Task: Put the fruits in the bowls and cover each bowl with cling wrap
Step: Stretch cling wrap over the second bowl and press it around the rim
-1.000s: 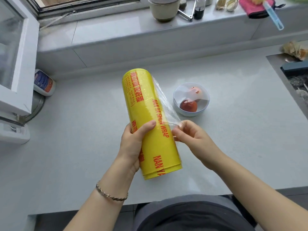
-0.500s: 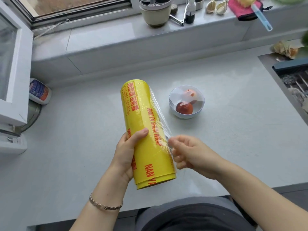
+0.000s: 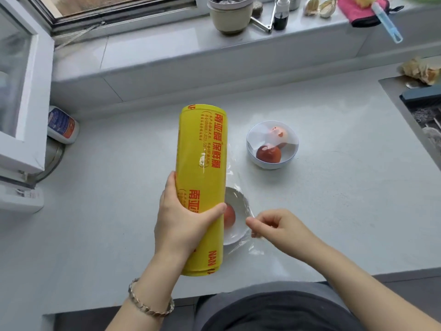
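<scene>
Left hand [image 3: 183,225] grasps the yellow cling wrap roll [image 3: 201,177]; right hand [image 3: 276,226] pinches its film [image 3: 241,244] over the near bowl [image 3: 236,216]; a covered far bowl [image 3: 272,144] sits on the table [image 3: 334,187].

Pale grey countertop [image 3: 334,187] below a daylit window [image 3: 114,5] with a cluttered sill [image 3: 167,41].

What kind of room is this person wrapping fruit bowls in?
Most likely a home kitchen: a pale countertop with a sink set in at right, a bowl of fruit, and garlic on the windowsill.
</scene>
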Motion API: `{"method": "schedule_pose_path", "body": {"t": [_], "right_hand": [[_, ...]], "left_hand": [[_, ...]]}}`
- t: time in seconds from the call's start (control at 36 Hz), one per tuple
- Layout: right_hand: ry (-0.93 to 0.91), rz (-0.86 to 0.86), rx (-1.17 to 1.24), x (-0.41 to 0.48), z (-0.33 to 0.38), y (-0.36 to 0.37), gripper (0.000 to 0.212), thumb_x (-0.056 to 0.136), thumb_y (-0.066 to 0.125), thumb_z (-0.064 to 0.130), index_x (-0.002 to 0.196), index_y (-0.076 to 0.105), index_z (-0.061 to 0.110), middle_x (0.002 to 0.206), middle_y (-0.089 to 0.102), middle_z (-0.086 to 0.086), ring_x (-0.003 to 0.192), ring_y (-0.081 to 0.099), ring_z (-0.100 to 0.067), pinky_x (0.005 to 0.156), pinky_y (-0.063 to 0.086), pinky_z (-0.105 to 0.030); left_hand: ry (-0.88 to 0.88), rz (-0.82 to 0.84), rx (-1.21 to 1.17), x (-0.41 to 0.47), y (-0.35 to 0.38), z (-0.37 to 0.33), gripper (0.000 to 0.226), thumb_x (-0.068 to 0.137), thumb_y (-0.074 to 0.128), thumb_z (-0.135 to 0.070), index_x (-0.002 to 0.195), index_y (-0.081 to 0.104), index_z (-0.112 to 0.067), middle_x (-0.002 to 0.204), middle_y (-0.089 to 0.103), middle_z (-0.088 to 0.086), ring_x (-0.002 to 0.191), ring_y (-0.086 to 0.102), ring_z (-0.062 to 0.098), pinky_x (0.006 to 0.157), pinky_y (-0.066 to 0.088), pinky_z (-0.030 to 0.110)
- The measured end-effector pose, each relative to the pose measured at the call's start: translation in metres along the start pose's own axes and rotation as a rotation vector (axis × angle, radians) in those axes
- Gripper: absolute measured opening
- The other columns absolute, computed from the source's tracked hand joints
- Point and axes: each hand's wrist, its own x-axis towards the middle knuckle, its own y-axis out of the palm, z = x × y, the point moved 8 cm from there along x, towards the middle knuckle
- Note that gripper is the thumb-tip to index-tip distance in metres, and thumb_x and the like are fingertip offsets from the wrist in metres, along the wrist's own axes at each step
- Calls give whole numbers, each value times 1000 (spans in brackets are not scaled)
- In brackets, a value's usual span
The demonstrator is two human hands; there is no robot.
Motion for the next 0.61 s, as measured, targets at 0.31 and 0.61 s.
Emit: {"method": "schedule_pose_path", "body": {"t": [0.31,0.61], "right_hand": [[164,27,533,40,12,23,40,91,33,49,83,58,18,80,60,-3,83,58,-17,91,45,-33],[-11,-259,601,29,21,5,24,99,36,21,77,42,12,86,65,-2,61,68,-9,55,57,-23]], "left_hand": [[34,119,-68,-11,9,-10,105,54,84,-51,142,27,-35,127,52,-9,107,57,15,87,54,42],[-31,147,42,-10,18,-2,123,39,68,-76,144,16,-37,138,42,-6,116,51,19,90,52,46]]}}
